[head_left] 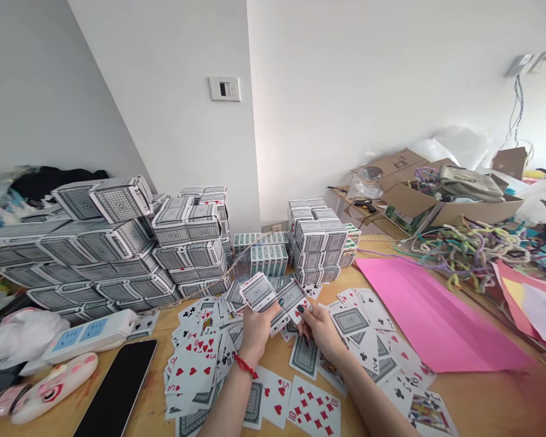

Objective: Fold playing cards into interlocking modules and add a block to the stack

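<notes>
My left hand point(258, 328) is closed around a few playing cards point(258, 292), most with their grey patterned backs up. A red string bracelet point(246, 366) circles that wrist. My right hand point(321, 328), its nails dark, pinches a card with red pips point(298, 312) at the right edge of the held cards. Loose cards lie on the table under and around both hands. Among them are a ten of diamonds point(313, 408) in front and a three of hearts point(193, 364) on the pile at left.
Stacks of bundled cards point(118, 200) rise at the left, with another stack point(318, 237) behind my hands. A black phone point(118, 388) and a white power strip point(88, 335) lie front left. At right are pink paper point(437, 321), tangled yarn point(477, 246) and an open cardboard box point(477, 212).
</notes>
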{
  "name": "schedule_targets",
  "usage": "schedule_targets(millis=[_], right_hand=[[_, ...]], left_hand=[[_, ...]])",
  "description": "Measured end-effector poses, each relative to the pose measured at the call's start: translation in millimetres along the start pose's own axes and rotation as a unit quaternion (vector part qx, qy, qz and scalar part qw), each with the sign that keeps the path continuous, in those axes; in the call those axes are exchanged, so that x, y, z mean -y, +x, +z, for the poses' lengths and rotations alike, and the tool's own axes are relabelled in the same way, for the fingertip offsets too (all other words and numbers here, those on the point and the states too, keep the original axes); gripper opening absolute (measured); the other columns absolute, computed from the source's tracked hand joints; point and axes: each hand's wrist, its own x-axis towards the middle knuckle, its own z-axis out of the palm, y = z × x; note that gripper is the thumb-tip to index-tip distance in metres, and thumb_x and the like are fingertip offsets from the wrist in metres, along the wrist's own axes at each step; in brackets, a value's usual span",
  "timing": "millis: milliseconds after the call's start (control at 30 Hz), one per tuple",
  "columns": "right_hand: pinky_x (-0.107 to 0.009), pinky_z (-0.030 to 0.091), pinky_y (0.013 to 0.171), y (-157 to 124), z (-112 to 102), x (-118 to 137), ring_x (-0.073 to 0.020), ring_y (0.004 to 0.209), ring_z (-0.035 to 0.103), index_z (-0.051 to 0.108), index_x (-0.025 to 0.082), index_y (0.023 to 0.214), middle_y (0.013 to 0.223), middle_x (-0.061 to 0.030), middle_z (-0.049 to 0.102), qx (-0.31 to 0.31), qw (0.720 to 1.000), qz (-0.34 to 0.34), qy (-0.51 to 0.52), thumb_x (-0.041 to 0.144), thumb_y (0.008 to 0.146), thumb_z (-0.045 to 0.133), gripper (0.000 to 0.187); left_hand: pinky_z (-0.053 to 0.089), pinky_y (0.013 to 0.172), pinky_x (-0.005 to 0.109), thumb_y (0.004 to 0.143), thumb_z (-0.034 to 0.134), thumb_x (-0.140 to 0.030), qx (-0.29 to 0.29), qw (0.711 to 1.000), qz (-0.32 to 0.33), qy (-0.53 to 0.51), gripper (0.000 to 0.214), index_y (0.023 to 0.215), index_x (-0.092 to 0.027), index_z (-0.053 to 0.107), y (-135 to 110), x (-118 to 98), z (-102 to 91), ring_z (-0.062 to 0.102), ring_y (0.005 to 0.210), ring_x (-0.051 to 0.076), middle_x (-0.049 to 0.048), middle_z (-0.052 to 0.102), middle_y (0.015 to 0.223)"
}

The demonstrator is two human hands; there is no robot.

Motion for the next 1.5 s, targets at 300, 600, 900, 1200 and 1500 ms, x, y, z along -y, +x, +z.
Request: schedule_targets(millis=[300,600,900,1200,1500], right_hand=[[-0.019,0.026,0.033,-4,-2,4,-0.0058,0.030,0.035,0.047,0.018,0.050,0.040,0.0019,0.052,0.043,0.995,0.033,0.088,0.050,0.074,0.053,0.041],[-0.019,0.031,0.034,-6,2,8,-0.0059,0.030,0.033,0.049,0.018,0.051,0.041,0.0019,0.054,0.064,0.983,0.074,0.155,0.041,0.070,0.058,0.031],[-0.019,0.030,0.031,-6,2,4,-0.0061,0.029,0.034,0.052,0.018,0.046,0.039,0.0009,0.053,0.070,0.985,0.071,0.144,0.041,0.069,0.056,0.033],[-0.020,0.028,0.033,-9,2,10,-0.0064,0.030,0.034,0.052,0.017,0.048,0.038,0.0018,0.052,0.077,0.987,0.075,0.123,0.044,0.073,0.053,0.036],[-0.020,0.020,0.030,-7,1,9,-0.0063,0.027,0.031,0.053,0.017,0.055,0.036,0.0039,0.050,0.056,0.992,0.071,0.093,0.044,0.075,0.050,0.033]], left_hand=[[0.048,0.081,0.041,0.061,0.065,-0.027,0.123,0.985,-0.089,-0.086,0.031,0.092,-0.021,0.066,-6,-20,-5.2,0.060,0.096,0.029,0.0081,0.070,0.086],[0.050,0.070,0.038,0.056,0.060,-0.025,0.135,0.970,-0.135,-0.149,0.034,0.086,-0.012,0.066,-3,-10,-9.1,0.064,0.083,0.028,0.0099,0.070,0.086],[0.050,0.074,0.033,0.059,0.059,-0.023,0.141,0.976,-0.106,-0.130,0.036,0.093,-0.013,0.065,-2,-6,-9.7,0.061,0.094,0.026,0.0087,0.067,0.101],[0.051,0.069,0.033,0.056,0.065,-0.019,0.136,0.980,-0.110,-0.099,0.035,0.090,-0.014,0.066,-5,-17,-8.5,0.061,0.092,0.028,0.0090,0.068,0.097],[0.051,0.068,0.035,0.060,0.069,-0.025,0.148,0.984,-0.092,-0.026,0.042,0.101,-0.019,0.062,-6,-17,-9.3,0.064,0.080,0.025,0.0066,0.068,0.093]])
